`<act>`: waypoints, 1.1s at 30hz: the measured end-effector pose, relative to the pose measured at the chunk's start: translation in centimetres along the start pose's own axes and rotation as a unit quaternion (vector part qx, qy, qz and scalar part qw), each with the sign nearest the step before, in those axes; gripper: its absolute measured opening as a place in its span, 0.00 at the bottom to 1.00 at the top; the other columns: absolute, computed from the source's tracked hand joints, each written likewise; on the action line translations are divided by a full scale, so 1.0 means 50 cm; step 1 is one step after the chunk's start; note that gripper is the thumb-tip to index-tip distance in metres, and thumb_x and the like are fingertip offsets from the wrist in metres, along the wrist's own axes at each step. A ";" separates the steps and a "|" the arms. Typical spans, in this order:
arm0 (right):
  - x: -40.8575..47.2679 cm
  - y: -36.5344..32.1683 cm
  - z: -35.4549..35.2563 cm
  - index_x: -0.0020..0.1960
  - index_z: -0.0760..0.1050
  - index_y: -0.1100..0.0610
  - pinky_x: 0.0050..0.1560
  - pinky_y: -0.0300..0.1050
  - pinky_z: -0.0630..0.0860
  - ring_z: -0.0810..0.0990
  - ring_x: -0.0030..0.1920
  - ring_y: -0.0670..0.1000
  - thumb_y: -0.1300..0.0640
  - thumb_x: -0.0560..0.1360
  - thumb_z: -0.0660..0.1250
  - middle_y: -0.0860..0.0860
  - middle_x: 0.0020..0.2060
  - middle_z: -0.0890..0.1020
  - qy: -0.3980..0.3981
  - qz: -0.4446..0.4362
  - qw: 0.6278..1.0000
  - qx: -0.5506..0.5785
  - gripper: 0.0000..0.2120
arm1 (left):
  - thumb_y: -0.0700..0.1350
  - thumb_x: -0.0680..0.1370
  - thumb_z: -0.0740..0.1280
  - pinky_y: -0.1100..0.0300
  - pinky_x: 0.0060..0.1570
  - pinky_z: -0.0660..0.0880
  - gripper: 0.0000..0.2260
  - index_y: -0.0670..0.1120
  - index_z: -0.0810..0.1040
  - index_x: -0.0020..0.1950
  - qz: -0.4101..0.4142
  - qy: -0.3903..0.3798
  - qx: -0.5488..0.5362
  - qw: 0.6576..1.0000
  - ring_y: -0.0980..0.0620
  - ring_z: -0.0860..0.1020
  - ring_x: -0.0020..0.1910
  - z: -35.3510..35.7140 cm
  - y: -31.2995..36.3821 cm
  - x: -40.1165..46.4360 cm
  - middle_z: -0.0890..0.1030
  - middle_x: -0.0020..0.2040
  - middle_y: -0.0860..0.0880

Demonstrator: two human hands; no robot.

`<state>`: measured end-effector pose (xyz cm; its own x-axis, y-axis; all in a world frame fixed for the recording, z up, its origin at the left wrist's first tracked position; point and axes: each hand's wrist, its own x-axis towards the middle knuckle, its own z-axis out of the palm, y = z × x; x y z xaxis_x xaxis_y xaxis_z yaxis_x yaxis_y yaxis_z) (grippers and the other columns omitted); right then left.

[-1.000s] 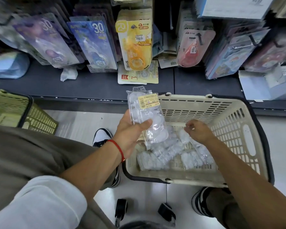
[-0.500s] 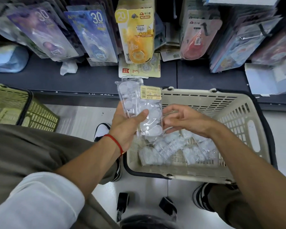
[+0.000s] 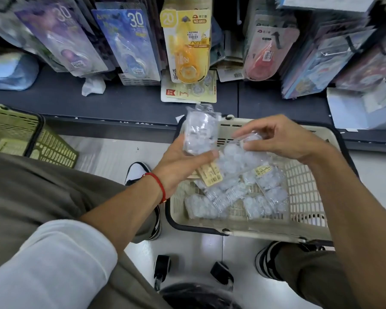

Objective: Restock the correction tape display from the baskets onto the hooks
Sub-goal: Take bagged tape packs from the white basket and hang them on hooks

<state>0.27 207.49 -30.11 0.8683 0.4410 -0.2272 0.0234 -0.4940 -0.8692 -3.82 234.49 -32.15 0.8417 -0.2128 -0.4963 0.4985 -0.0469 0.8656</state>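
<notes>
A cream plastic basket (image 3: 303, 192) stands on the floor before the shelf, with several clear packs of white correction tape refills (image 3: 230, 197) lying in it. My left hand (image 3: 183, 166) holds one clear pack (image 3: 200, 132) upright above the basket's left rim. My right hand (image 3: 281, 139) pinches a second clear pack (image 3: 239, 157), tilted so its yellow label points down and left, against the first. Correction tape packs hang on hooks above: yellow (image 3: 187, 47), blue (image 3: 129, 43), purple (image 3: 62, 39), pink (image 3: 265, 52).
A green basket (image 3: 20, 134) stands on the floor at the left. The dark shelf ledge (image 3: 120, 99) carries a crumpled paper scrap (image 3: 93, 85) and a flat yellow card pack (image 3: 188, 91). My knees and shoes flank the cream basket.
My right hand came up out of the basket with a second pack and brought it against the pack in my left hand. The left hand's pack shifted slightly left.
</notes>
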 end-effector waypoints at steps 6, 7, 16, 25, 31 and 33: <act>0.047 0.084 0.083 0.58 0.79 0.43 0.49 0.49 0.84 0.84 0.44 0.51 0.37 0.71 0.78 0.52 0.45 0.86 0.158 0.076 0.980 0.093 0.20 | 0.40 0.79 0.75 0.43 0.57 0.83 0.20 0.54 0.75 0.68 -0.058 -0.028 0.053 0.996 0.47 0.86 0.56 0.005 -0.027 0.005 0.87 0.58 0.49; 0.044 0.137 0.089 0.58 0.79 0.48 0.53 0.53 0.84 0.85 0.47 0.53 0.40 0.76 0.74 0.54 0.47 0.86 0.192 0.122 0.972 0.055 0.16 | 0.41 0.79 0.75 0.40 0.57 0.83 0.20 0.55 0.75 0.69 -0.071 -0.017 0.044 0.996 0.46 0.87 0.55 0.002 -0.027 0.007 0.87 0.58 0.48; -0.077 0.407 0.164 0.85 0.41 0.58 0.76 0.64 0.68 0.64 0.78 0.69 0.49 0.75 0.79 0.70 0.80 0.55 0.007 0.453 0.863 -0.225 0.56 | 0.45 0.83 0.69 0.46 0.51 0.85 0.21 0.61 0.69 0.74 -0.138 -0.016 -0.031 0.990 0.43 0.86 0.57 0.006 -0.036 0.016 0.87 0.59 0.47; -0.103 0.266 -0.023 0.62 0.83 0.55 0.57 0.47 0.74 0.80 0.63 0.53 0.59 0.73 0.80 0.51 0.62 0.83 0.012 0.298 0.955 0.004 0.18 | 0.46 0.84 0.69 0.47 0.53 0.82 0.25 0.59 0.66 0.79 -0.099 0.039 0.010 0.994 0.44 0.84 0.59 0.026 -0.033 0.018 0.83 0.65 0.48; -0.055 0.047 -0.050 0.54 0.88 0.42 0.51 0.23 0.71 0.80 0.53 0.30 0.49 0.68 0.82 0.32 0.50 0.86 -0.062 0.173 0.983 -0.026 0.15 | 0.45 0.83 0.67 0.43 0.54 0.83 0.13 0.62 0.76 0.63 -0.051 0.066 0.103 0.991 0.44 0.85 0.52 0.039 -0.010 0.010 0.84 0.57 0.43; -0.022 0.020 -0.023 0.52 0.87 0.44 0.43 0.26 0.71 0.80 0.46 0.33 0.50 0.69 0.83 0.32 0.43 0.84 -0.021 0.125 0.988 -0.092 0.13 | 0.48 0.83 0.66 0.45 0.50 0.83 0.11 0.57 0.77 0.65 -0.081 0.042 0.064 0.994 0.43 0.86 0.49 0.041 0.001 0.004 0.85 0.58 0.41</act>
<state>-0.09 205.66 -30.21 0.8372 0.3168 -0.4458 -0.0955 -0.7179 -0.6895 -4.07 232.47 -32.08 0.7700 -0.1114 -0.6283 0.6020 -0.1994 0.7732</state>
